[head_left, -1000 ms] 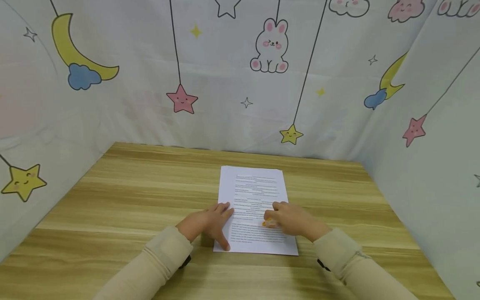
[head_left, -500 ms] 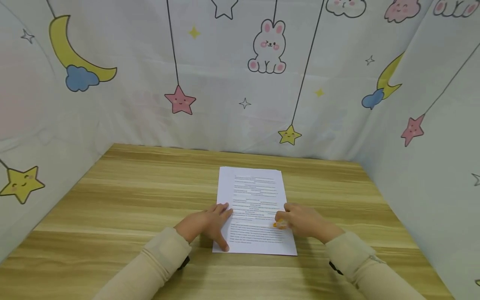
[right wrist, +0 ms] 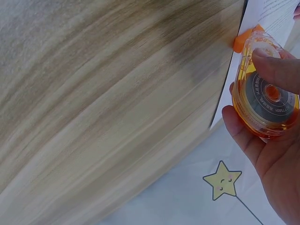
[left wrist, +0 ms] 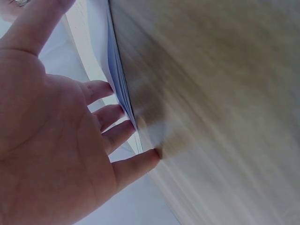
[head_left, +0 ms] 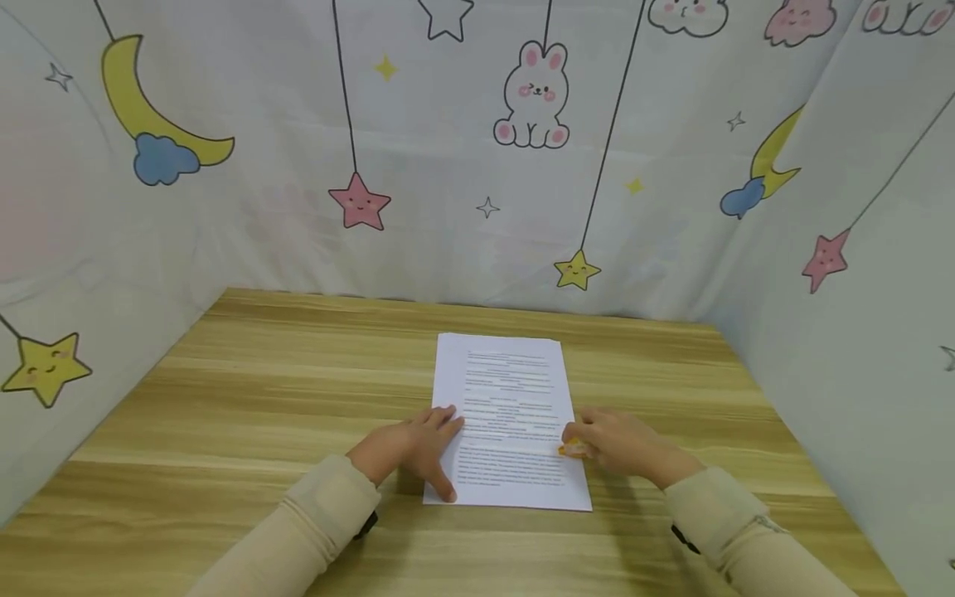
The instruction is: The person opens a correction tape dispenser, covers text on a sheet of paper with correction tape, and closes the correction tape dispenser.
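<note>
A stack of printed paper (head_left: 515, 473) lies on the table, several sheets thick at its edge in the left wrist view. My left hand (head_left: 416, 444) rests along its left side, thumb and fingers spread over the margin. In my right hand (head_left: 619, 444) I grip an orange, see-through correction tape (right wrist: 267, 105) between thumb and fingers. Its orange tip (right wrist: 247, 38) sits right at the paper's right edge. In the head view the fingers cover most of the correction tape. A pale blank strip runs across the text just left of it.
The wood-grain table (head_left: 298, 365) extends to both sides of the paper. A white curtain (head_left: 440, 149) printed with stars, moons and a rabbit hangs along the back and both sides. Black wrist straps (head_left: 685, 539) show under the cream sleeves (head_left: 306, 518).
My right hand has slid rightward across the paper with the correction tape, from within the text to the right edge. My left hand and the paper have stayed in place.
</note>
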The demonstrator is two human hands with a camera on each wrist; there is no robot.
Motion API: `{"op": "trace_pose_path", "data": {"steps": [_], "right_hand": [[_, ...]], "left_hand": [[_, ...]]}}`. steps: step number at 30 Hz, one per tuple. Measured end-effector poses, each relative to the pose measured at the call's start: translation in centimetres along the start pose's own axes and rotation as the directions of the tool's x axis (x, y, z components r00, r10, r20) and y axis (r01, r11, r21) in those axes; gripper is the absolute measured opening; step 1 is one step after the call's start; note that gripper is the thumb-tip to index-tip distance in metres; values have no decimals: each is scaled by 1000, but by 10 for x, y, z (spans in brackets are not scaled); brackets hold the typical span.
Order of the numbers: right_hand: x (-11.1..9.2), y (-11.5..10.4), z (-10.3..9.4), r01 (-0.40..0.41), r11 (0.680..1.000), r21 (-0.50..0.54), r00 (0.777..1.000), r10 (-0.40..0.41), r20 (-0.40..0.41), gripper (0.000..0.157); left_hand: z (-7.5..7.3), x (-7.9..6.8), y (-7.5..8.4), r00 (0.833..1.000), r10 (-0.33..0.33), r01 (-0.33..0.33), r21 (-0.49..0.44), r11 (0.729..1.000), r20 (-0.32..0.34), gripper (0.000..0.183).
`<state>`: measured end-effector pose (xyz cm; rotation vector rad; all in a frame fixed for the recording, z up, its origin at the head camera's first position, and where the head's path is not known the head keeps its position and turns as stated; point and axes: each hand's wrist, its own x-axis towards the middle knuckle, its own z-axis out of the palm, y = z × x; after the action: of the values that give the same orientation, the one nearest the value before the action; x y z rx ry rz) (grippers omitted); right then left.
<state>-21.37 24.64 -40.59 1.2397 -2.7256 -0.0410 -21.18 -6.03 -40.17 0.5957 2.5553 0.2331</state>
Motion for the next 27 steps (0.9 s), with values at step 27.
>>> {"op": "trace_pose_path", "data": {"steps": [27], "right_hand": [[73, -52, -3, -17, 956, 294, 999, 8, 32, 33]], "left_hand": [[-5, -5, 3, 1000, -19, 19, -25, 1000, 12, 106]]}}
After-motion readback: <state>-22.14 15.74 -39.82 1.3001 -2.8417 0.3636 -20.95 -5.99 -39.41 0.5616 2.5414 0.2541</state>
